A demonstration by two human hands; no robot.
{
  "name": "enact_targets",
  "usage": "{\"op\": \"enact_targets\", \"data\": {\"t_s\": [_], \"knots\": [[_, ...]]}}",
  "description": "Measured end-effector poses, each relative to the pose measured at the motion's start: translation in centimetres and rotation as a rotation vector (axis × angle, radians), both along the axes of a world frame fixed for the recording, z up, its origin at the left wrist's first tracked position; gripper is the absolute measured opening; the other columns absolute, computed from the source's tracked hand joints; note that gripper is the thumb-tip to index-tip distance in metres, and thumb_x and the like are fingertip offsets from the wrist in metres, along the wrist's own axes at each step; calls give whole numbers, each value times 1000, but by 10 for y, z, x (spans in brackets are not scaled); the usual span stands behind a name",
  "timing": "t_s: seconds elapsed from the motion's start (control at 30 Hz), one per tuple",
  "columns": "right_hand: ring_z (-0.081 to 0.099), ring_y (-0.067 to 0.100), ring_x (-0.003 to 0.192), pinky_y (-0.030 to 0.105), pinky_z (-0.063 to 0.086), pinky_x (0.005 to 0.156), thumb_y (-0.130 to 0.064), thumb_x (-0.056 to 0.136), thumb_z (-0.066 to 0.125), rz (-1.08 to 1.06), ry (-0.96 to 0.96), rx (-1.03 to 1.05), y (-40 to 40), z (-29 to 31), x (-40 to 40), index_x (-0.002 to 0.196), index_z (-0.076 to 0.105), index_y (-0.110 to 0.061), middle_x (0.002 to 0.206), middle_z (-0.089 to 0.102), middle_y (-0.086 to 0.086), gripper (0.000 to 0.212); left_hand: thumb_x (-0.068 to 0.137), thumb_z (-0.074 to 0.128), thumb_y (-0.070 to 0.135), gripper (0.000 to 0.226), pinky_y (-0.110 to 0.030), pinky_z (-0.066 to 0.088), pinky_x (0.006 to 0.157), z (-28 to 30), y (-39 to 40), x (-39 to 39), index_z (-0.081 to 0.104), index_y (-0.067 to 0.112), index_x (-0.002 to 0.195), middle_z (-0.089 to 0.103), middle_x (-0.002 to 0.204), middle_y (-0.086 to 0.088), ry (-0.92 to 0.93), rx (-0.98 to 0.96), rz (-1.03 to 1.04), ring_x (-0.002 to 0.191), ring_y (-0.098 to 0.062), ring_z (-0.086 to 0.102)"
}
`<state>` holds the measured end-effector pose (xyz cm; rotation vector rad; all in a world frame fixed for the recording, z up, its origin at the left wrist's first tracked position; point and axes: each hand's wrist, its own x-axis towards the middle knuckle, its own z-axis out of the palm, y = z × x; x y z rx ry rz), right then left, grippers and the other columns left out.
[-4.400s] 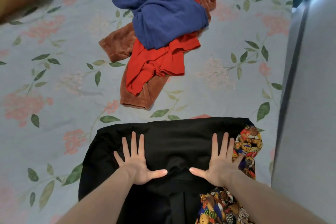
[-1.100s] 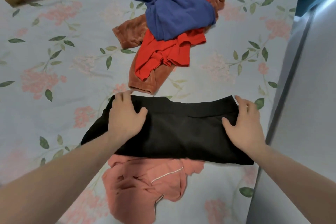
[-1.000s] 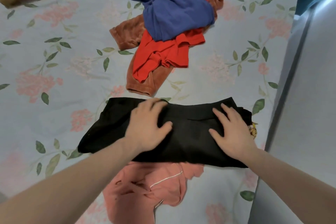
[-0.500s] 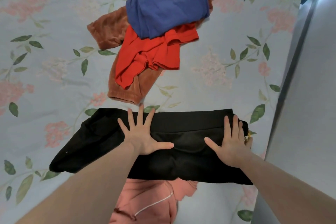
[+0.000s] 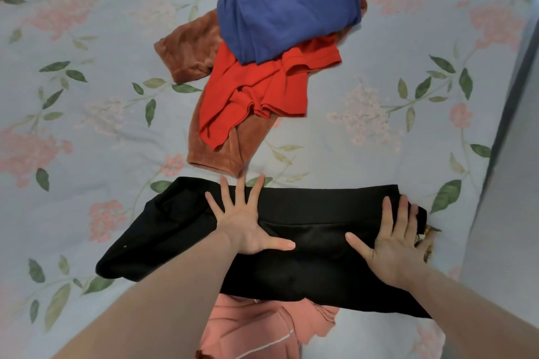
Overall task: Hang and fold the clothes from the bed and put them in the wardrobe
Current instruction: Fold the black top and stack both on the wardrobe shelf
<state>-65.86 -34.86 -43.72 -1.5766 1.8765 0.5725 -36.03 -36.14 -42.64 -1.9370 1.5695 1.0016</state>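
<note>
My left hand (image 5: 248, 230) and right hand (image 5: 396, 245) press flat, fingers spread, on the half-folded black garment (image 5: 315, 245); the pile (image 5: 268, 46) beyond waits unfolded, nothing hung yet.

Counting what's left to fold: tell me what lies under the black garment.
A pink garment sticks out from under the black garment at its near edge, and a patterned scrap shows by the right hand. Anything else beneath is covered.
</note>
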Motion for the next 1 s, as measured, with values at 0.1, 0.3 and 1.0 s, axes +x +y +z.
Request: {"op": "enact_targets", "data": {"t_s": [0.1, 0.3, 1.0], "knots": [[-34, 26, 150, 65, -11, 120, -95, 64, 6, -3, -1, -16, 0, 0, 2, 149, -39, -28, 159, -41, 2, 117, 32, 54, 104, 158, -72, -22, 109, 2, 1, 1, -36, 46, 147, -42, 158, 1, 0, -9, 7, 135, -41, -49], [-18, 23, 155, 60, -8, 121, -89, 79, 33, -53, -118, -162, 11, 9, 2, 158, -18, -34, 167, -25, -2, 110, 37, 59, 102, 149, -68, -23, 112, 11, 6, 10, -25, 53, 150, -34, 162, 5, 79, -25, 34, 144, -37, -40], [73, 31, 97, 42, 57, 88, -25, 88, 75, -954, -717, -115, 21, 114, -28, 117, 67, -16, 107, 77, 9, 32, 85, 51, 63, 65, -37, 33, 116, 80, 89, 24, 54, 33, 142, 47, 146, 9, 401, -554, -96, 135, -17, 42]]}}
